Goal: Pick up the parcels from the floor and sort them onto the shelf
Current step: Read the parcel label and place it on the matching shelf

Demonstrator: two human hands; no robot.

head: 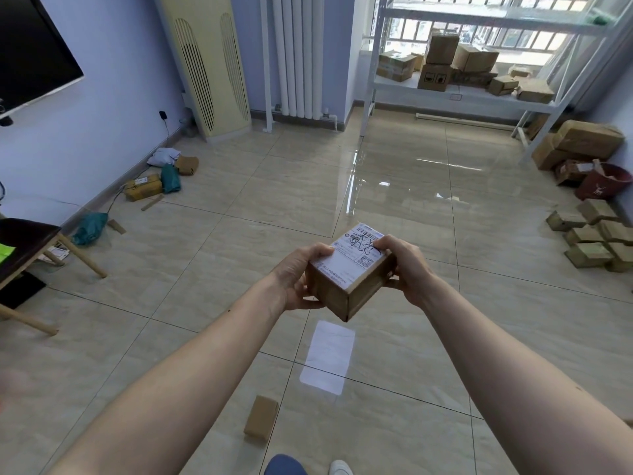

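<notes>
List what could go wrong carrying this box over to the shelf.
1. A small box lies on the floor just ahead of the feet; it could trip the person.
2. The tiles look glossy, so they may be slippery.
3. The shelf already holds stacked boxes; pushing the held parcel, gripped by the left hand and right hand, in could topple them.

Glossy beige tile floor [308, 186] mirrors daylight from the barred window [479, 32]. Lilac walls [113, 80] carry a dark television [30, 53]; a cream standing air conditioner [209, 63] and a white radiator [298, 53] stand at the far wall.
</notes>
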